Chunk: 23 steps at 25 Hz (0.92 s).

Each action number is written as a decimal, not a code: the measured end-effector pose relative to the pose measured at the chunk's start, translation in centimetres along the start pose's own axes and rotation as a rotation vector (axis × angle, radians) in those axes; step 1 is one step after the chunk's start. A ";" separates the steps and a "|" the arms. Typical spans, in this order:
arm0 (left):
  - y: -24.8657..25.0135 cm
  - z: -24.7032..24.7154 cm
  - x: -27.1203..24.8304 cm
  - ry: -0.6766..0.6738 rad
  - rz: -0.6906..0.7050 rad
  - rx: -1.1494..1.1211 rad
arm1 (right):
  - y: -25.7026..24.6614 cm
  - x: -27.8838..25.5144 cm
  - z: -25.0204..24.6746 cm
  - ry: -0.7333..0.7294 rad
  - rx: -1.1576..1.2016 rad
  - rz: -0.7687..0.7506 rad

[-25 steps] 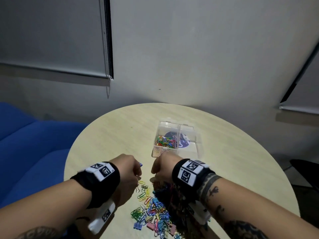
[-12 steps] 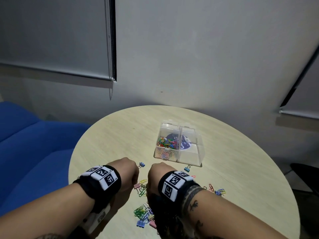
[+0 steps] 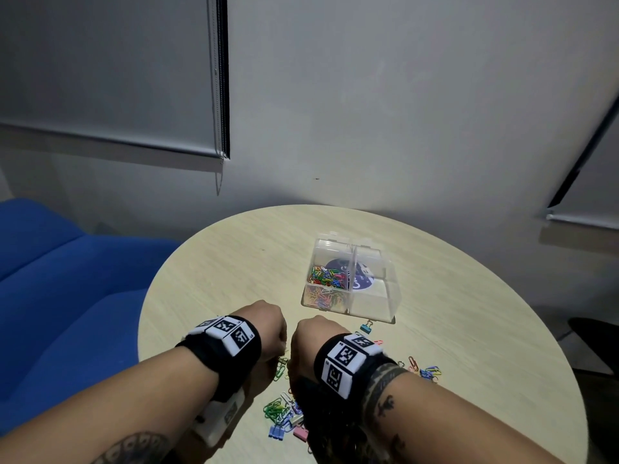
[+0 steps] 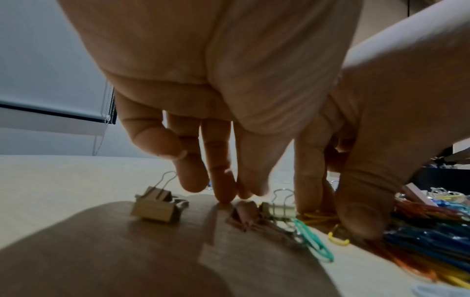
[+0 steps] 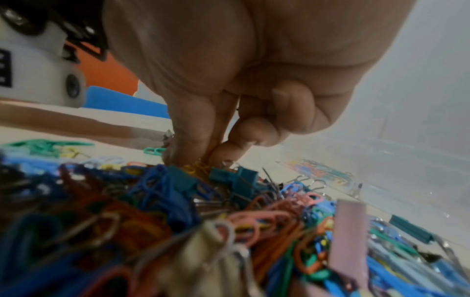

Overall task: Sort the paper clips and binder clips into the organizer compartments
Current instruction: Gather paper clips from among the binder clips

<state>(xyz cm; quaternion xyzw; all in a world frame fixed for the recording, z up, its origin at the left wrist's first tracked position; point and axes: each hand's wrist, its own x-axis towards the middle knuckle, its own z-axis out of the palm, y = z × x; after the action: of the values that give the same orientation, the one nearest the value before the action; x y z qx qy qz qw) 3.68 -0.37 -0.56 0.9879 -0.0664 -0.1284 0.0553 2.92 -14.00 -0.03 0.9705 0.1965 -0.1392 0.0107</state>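
Note:
A clear organizer (image 3: 374,304) stands mid-table, with colourful paper clips (image 3: 326,279) in its left compartment. In front of it my two hands work side by side at a pile of clips (image 3: 284,413). My left hand (image 3: 264,326) points its fingers (image 4: 223,193) down onto the table between a beige binder clip (image 4: 155,205) and a pink binder clip (image 4: 244,215); I see nothing held. My right hand (image 3: 315,336) pinches yellow paper clips (image 5: 195,166) between thumb and forefinger at the pile's edge, next to teal binder clips (image 5: 239,176).
A teal binder clip (image 3: 366,328) lies just in front of the organizer. More loose clips (image 3: 425,370) are scattered to the right of my right wrist. The round wooden table (image 3: 217,262) has a blue sofa (image 3: 67,296) to its left and a wall behind.
Both hands have drawn back from the organizer's front to the pile. The right hand has come down onto the yellow paper clips.

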 end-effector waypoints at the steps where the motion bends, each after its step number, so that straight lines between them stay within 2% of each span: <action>1: 0.3 0.0 0.2 -0.020 -0.027 0.004 | -0.1 -0.2 -0.1 -0.014 -0.016 -0.012; 7: 1.9 -0.7 0.8 -0.040 -0.124 0.059 | 0.1 0.0 -0.1 0.002 0.010 -0.028; 10: 2.3 -1.1 0.7 -0.053 -0.152 0.053 | 0.7 0.0 -0.3 0.009 -0.015 -0.082; 13: 2.2 -1.3 0.6 -0.056 -0.176 0.021 | 2.3 0.2 -1.9 0.030 0.075 -0.069; 16: 2.5 -1.5 0.6 -0.059 -0.187 0.046 | 4.7 -0.2 -4.0 0.076 0.339 0.069; 21: 2.9 -0.9 0.8 -0.102 -0.195 0.048 | 6.4 -1.7 -4.3 0.066 0.945 0.159; 23: 2.7 -0.9 1.2 -0.049 -0.172 0.002 | 6.8 -2.1 -3.6 0.038 1.217 0.194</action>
<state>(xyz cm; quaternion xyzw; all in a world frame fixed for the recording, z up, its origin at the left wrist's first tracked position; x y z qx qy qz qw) 4.75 -3.10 0.31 0.9866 0.0174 -0.1570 0.0415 4.60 -20.78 3.76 0.8185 -0.0072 -0.2074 -0.5357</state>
